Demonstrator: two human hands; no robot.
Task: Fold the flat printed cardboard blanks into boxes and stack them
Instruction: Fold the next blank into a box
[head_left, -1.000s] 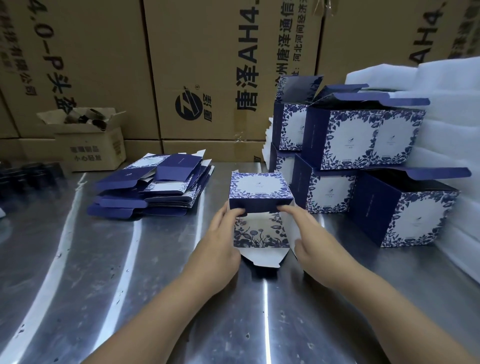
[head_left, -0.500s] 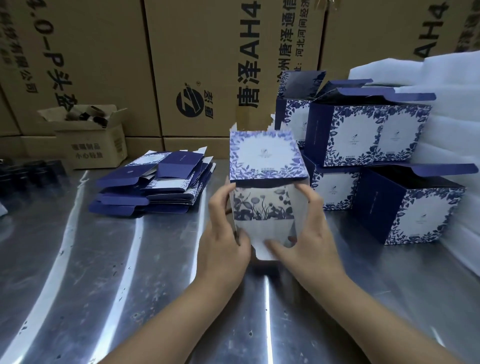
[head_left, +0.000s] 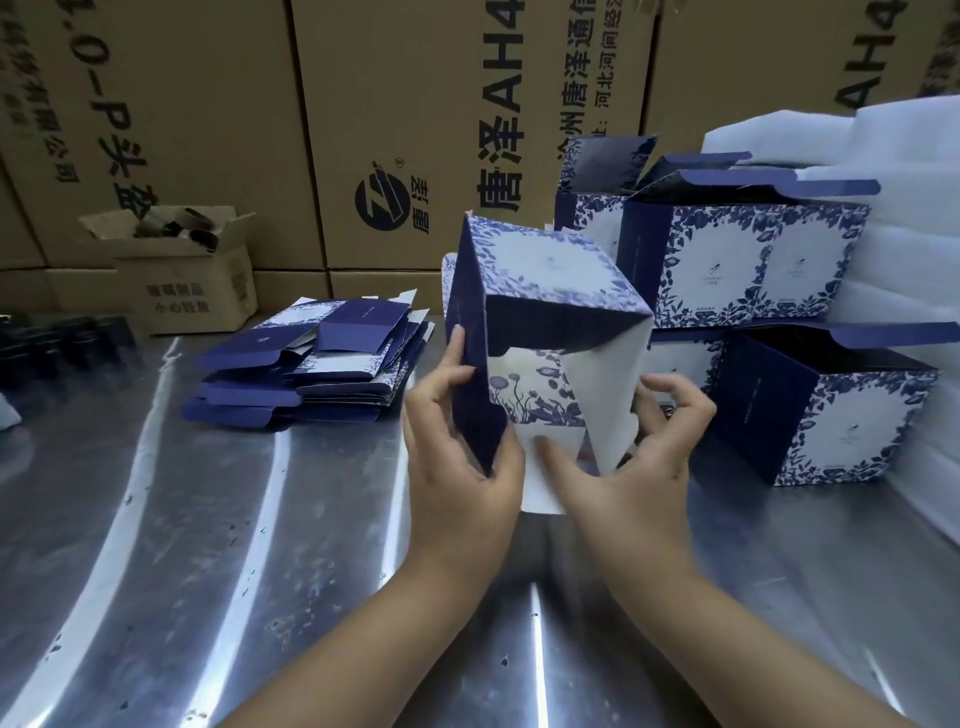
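Note:
A blue-and-white floral box (head_left: 540, 291), half folded, is held tilted above the steel table (head_left: 208, 545) at centre. My left hand (head_left: 457, 467) grips its dark blue left wall, thumb on the outside. My right hand (head_left: 634, 467) holds the white inner flap on the right, fingers curled round its edge and thumb reaching under the bottom flaps. A pile of flat blanks (head_left: 317, 358) lies to the left. Several folded boxes (head_left: 737, 265) are stacked at the right, with one more open box (head_left: 831, 410) in front.
Large brown shipping cartons (head_left: 208, 104) form a wall behind the table. A small open carton (head_left: 182, 270) stands at the back left. White foam sheets (head_left: 893, 208) pile up at the far right. Dark items (head_left: 62, 343) sit at the left edge.
The box was lying flat on the table one second ago. Both hands have lifted it and opened it up, and it now tilts with its bottom flaps toward me.

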